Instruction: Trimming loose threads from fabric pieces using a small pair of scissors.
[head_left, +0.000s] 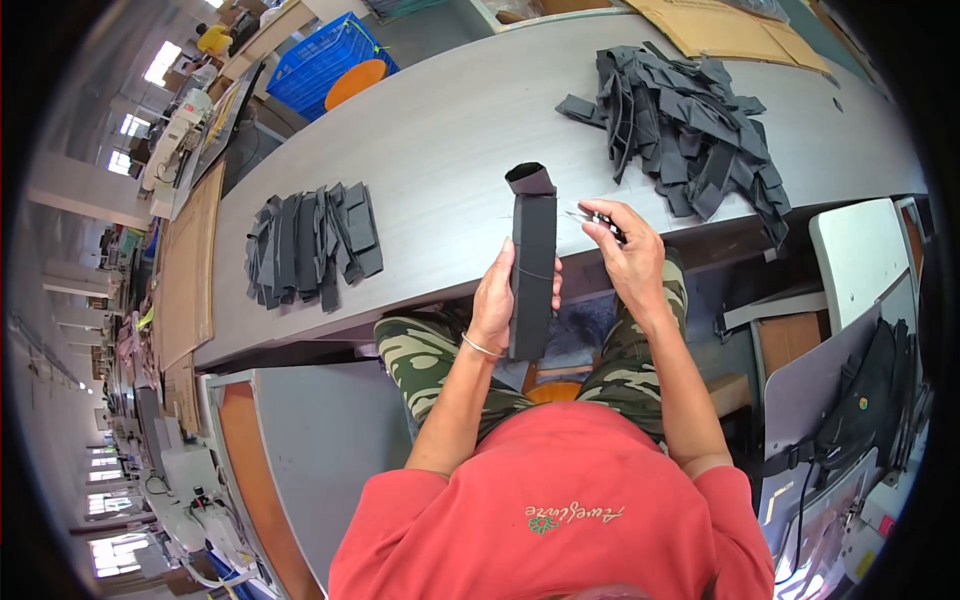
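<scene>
A grey bench point(450, 135) curves across the scene. On its far right lies a big heap of dark strips point(690, 130), on its left a smaller heap point(312, 245). Between them, at the near edge, the left hand point(495, 300) is closed around a long dark piece point(535, 255). The right hand point(632, 255), just beside, pinches a small pointed tool point(606, 222).

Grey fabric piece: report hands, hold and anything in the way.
Left hand gripping grey fabric piece. Right hand holding small pointed tool beside it. No obstruction seen between them.
</scene>
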